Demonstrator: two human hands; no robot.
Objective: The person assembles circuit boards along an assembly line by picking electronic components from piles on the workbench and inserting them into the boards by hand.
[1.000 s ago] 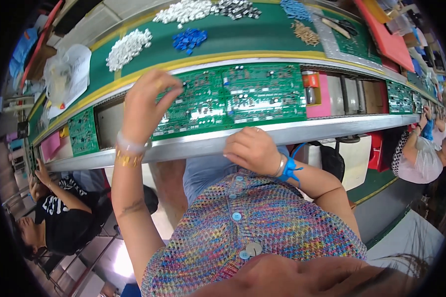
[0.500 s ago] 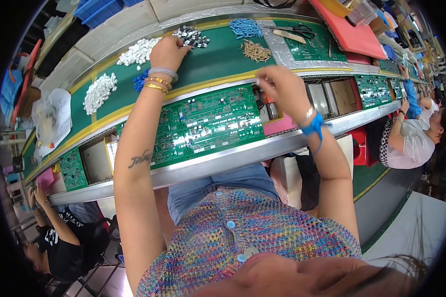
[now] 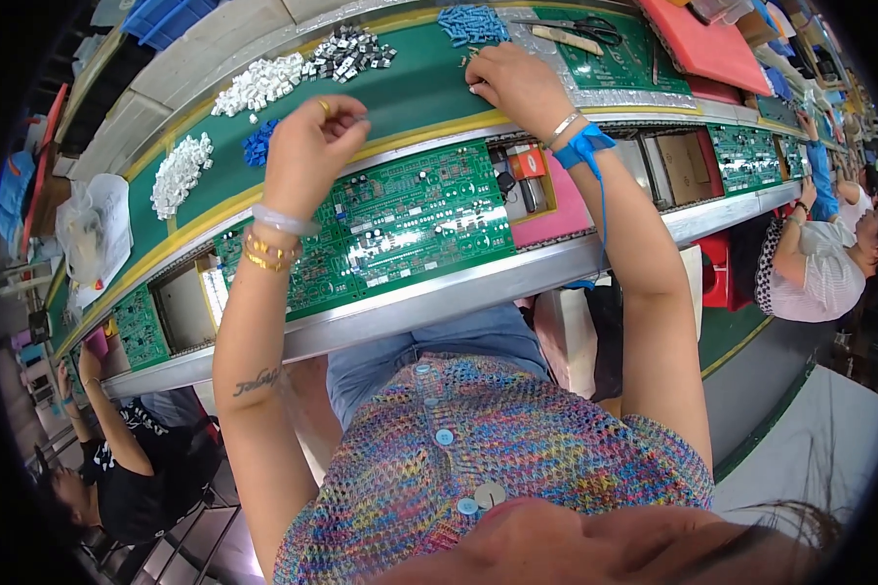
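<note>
My left hand [image 3: 307, 156] hovers above the back left part of a large green circuit board [image 3: 429, 219], its fingers curled in toward the thumb. Whatever lies between those fingertips is too small to make out. Farther right, my right hand [image 3: 522, 86] reaches down at a pile of small tan parts [image 3: 466, 58], mostly covered by the hand. Its fingers are bent together at the tips, and what they grip is hidden. A blue band with a cord circles my right wrist. Small blue connectors [image 3: 257, 146] lie just left of my left hand.
Across the green bench lie white connectors [image 3: 259, 88], more white ones [image 3: 180, 175], black-and-white parts [image 3: 351, 54] and blue cylindrical parts [image 3: 471, 26]. Scissors [image 3: 600, 29] rest on a board at back right. A metal rail [image 3: 410, 288] runs along the front. Co-workers sit at both sides.
My left hand has drawn back from the black-and-white parts toward the board. My right hand has moved away from above the rail, forward and left to the tan pile.
</note>
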